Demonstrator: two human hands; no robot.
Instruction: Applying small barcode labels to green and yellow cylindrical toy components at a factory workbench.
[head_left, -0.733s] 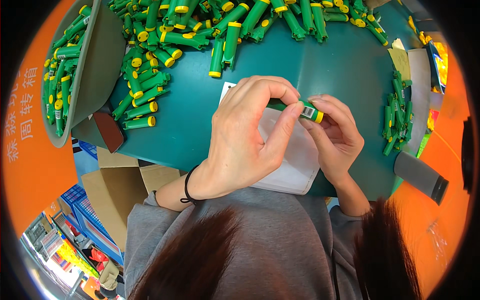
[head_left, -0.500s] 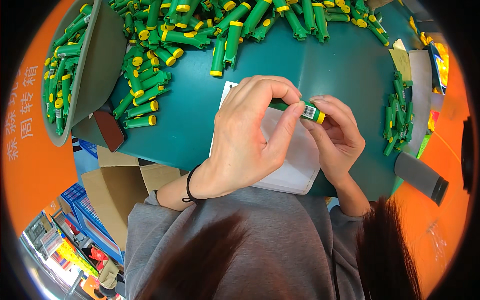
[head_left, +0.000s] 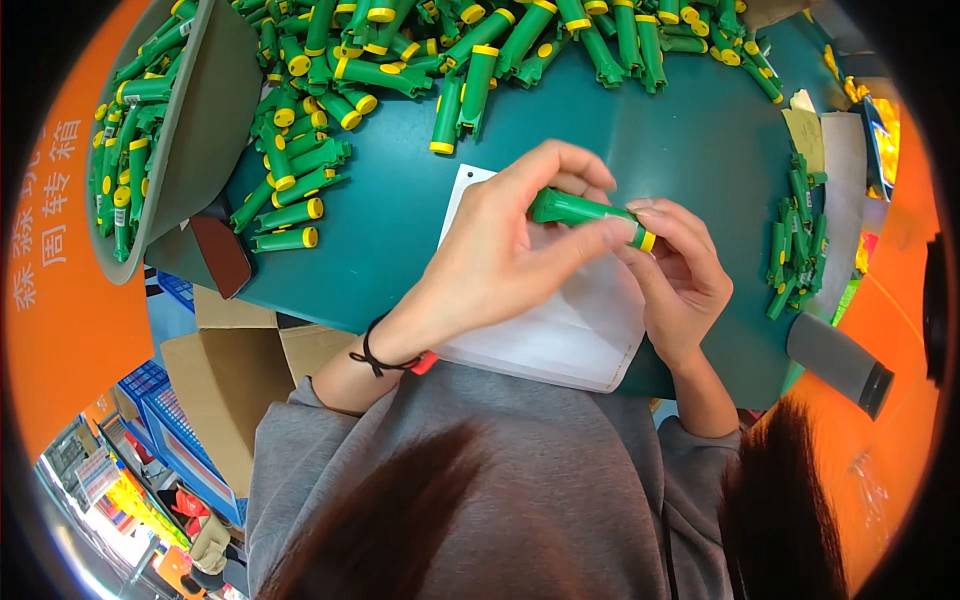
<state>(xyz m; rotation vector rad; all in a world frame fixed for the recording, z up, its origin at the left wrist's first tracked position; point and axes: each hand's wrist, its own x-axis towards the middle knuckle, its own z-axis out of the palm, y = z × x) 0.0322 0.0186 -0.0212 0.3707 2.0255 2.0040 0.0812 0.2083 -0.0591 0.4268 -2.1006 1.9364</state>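
The left hand [head_left: 500, 235] had turned and its fingers had lifted from the thumb, uncovering more of the green tube [head_left: 572, 209]. Those fingers were spread and loosely curled, the thumb lying across the tube. The right hand [head_left: 685, 270] pinched the yellow-capped end between thumb and fingers. The tube was held over a white sheet [head_left: 560, 340] at the worktop's [head_left: 400, 260] near edge. More tubes [head_left: 478, 85] were heaped along the far edge, and a smaller pile [head_left: 795, 235] lay by the right edge.

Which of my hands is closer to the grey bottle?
Your right hand. In the picture, it is up and left of the grey bottle, holding the green tube's yellow end; your left hand is farther left.
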